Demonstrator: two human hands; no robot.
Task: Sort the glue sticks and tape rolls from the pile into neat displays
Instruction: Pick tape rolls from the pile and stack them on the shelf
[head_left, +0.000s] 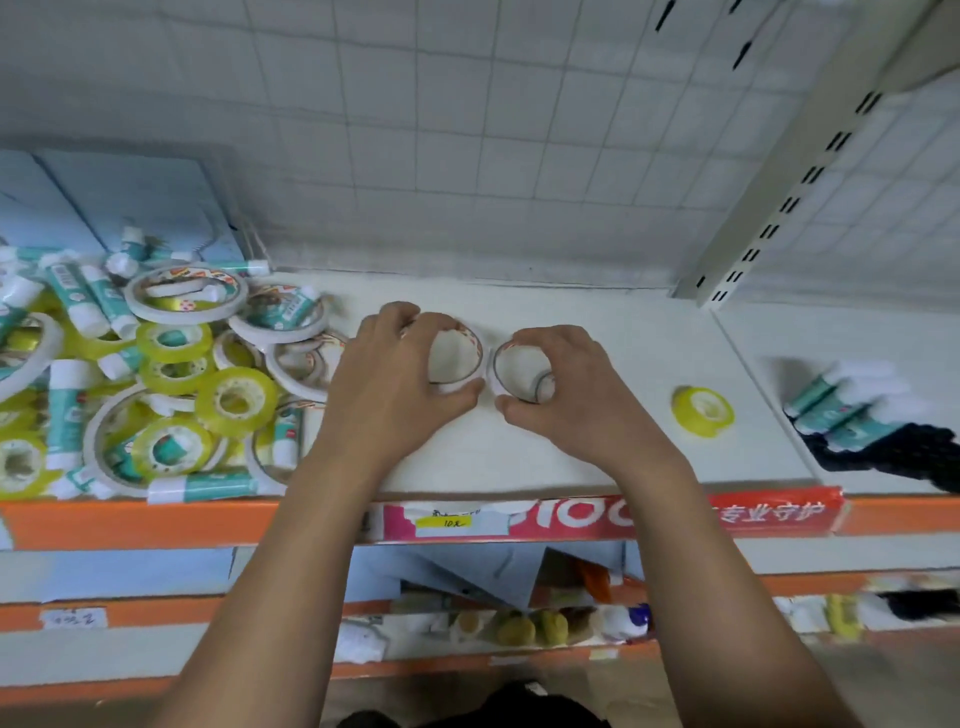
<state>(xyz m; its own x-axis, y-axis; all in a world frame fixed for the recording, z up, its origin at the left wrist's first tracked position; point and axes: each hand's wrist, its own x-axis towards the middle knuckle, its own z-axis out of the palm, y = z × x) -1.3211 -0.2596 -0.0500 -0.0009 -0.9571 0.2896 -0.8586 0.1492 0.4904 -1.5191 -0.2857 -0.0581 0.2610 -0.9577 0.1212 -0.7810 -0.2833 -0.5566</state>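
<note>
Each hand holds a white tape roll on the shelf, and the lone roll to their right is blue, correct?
No. The head view shows the lone tape roll is yellow, not blue. The left hand grips one white tape roll, the right hand another, on the shelf.

Both bare forearms reach forward and converge, palms down, the left hand (400, 374) curling fingers and thumb round a white tape roll (456, 358) and the right hand (566, 389) likewise round a second white tape roll (519, 370), thumbs close but apart.
</note>
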